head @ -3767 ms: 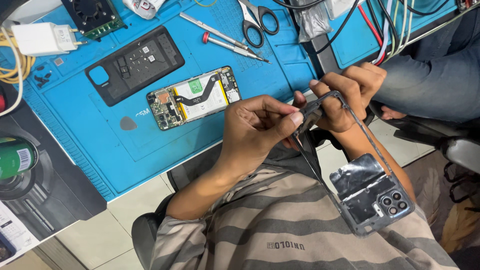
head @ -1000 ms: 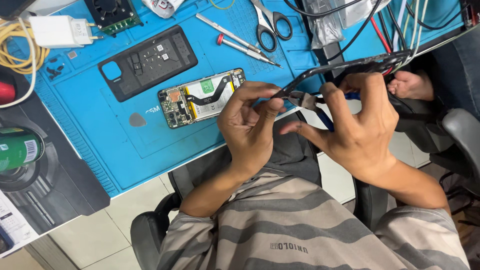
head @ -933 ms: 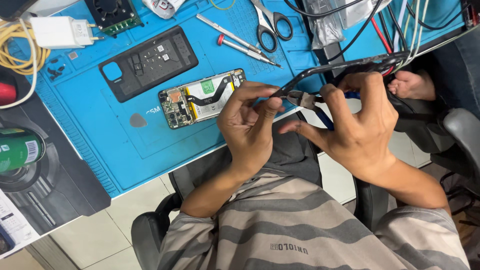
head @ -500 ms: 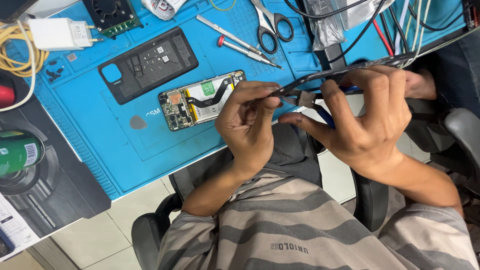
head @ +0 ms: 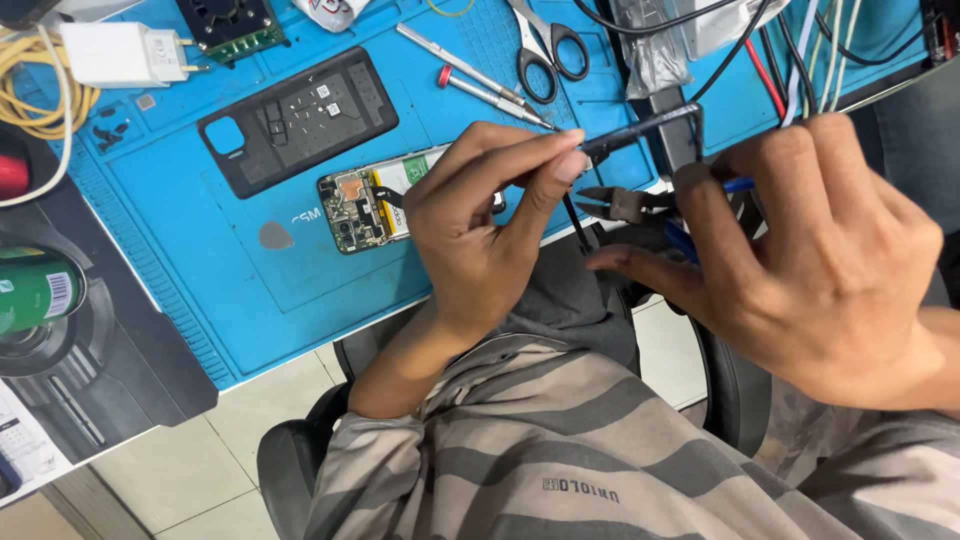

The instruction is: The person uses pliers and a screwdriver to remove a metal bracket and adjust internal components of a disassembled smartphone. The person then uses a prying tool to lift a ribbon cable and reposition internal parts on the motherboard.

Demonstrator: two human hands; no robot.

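My left hand (head: 480, 230) pinches a thin black frame strip (head: 640, 128) between thumb and forefinger, above the edge of the blue work mat (head: 200, 290). My right hand (head: 820, 270) grips small cutters with blue handles (head: 625, 203), whose jaws point left just below the strip. An opened phone (head: 365, 205) with its circuit board showing lies on the mat, its right half hidden behind my left hand.
On the mat lie a black phone back cover (head: 300, 120), two screwdrivers (head: 480, 85), scissors (head: 545, 45), a white charger (head: 120, 55) and a fan board (head: 235, 25). Cables (head: 800, 50) crowd the top right. A green can (head: 35, 290) stands at the left.
My right hand has shifted up and to the right with the cutters. My left hand keeps its pinch on the black strip. A phone cover seen in my lap earlier is out of view.
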